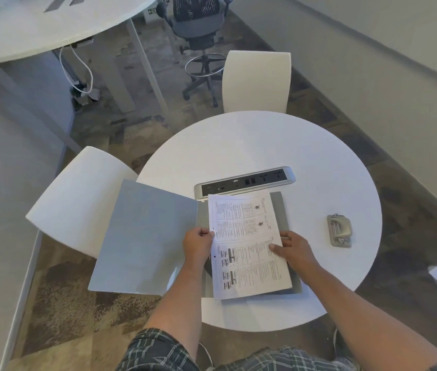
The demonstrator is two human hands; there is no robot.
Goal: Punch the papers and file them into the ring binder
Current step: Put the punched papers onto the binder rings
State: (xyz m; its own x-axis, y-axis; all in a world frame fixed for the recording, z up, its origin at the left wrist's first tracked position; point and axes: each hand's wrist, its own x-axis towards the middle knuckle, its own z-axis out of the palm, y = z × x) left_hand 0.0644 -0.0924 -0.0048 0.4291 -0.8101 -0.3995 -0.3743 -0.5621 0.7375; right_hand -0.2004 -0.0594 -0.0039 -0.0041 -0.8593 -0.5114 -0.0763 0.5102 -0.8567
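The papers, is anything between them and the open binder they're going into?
Nothing visible. The papers already lie over the open binder, held by the left hand and right hand. The rings are hidden beneath.

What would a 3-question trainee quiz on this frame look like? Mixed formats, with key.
1. True or false: the hole punch lies on the papers.
2. Multiple choice: the left hand holds the papers at
A. the edge with the punched holes
B. the far edge, by the power strip
C. the near bottom corner
3. Fill in: the ring binder lies ____, its cover hanging past the rim of the round table.

Key
1. False: it lies on the bare table, to the right of the binder, apart from the right hand.
2. A
3. open
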